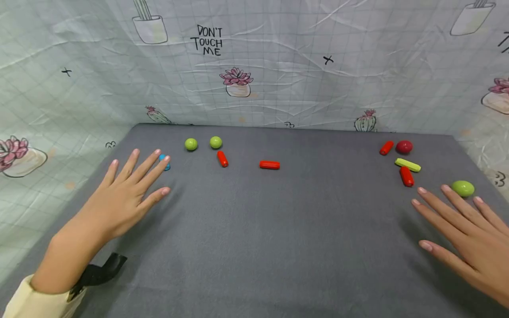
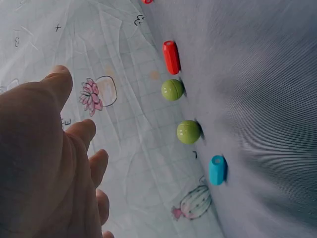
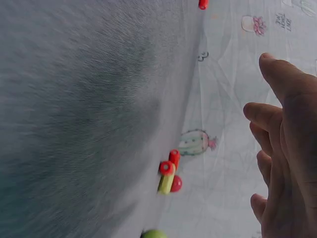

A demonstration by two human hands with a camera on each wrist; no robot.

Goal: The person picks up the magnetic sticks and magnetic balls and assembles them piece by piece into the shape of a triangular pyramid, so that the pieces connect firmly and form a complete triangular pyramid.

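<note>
My left hand (image 1: pixel 123 201) hovers above the grey table with its fingers spread, holding nothing. Beneath its fingertips lies a blue cylinder (image 2: pixel 217 170), partly hidden in the head view. Two green balls (image 1: pixel 191 144) and a red cylinder (image 1: pixel 222 159) lie just right of it, and another red cylinder (image 1: pixel 269 164) lies nearer the middle. On the right, my right hand (image 1: pixel 471 236) also hangs over the table, fingers straight, nothing held. Near its fingertips are a green oval piece (image 1: pixel 463 188), a red cylinder (image 1: pixel 406 176), a yellow-green cylinder (image 1: pixel 407 165), another red cylinder (image 1: pixel 386 148) and a dark red ball (image 1: pixel 404 147).
A grey cloth-like surface (image 1: pixel 278 229) covers the table. Behind it and along both sides hangs a pale sheet (image 1: pixel 286 66) printed with potted plants and lettering. A black strap (image 1: pixel 101 271) sticks out below the left wrist.
</note>
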